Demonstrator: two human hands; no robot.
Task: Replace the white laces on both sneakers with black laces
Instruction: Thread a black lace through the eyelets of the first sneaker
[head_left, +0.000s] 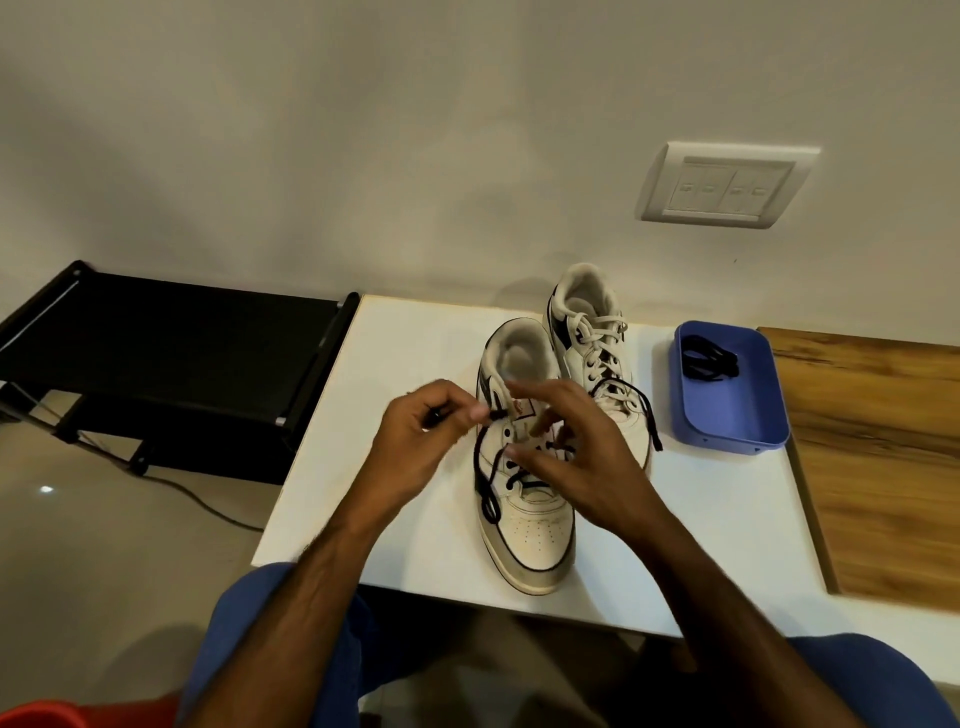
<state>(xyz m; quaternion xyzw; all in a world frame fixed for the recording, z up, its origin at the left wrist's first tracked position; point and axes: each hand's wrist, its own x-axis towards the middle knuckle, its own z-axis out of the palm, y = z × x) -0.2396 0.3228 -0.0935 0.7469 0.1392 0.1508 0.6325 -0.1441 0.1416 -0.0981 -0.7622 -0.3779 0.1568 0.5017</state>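
Two white sneakers stand on the white table (405, 364). The near sneaker (535, 535) carries a black lace (488, 493) threaded through its lower eyelets. My left hand (421, 441) pinches one end of that lace by the shoe's left upper eyelets. My right hand (576, 457) hovers over the tongue with fingers spread; whether it touches the lace is unclear. The lace's other end (649, 421) trails to the right. The far sneaker (592, 343) keeps its white lace (597, 325). A second black lace (709, 358) lies coiled in a blue tray (737, 421).
The blue tray sits at the table's right, beside a wooden board (883, 457). A black rack (171, 343) stands left of the table, with a cable on the floor. A wall switch plate (727, 184) is above. My knees in blue cloth are below the table edge.
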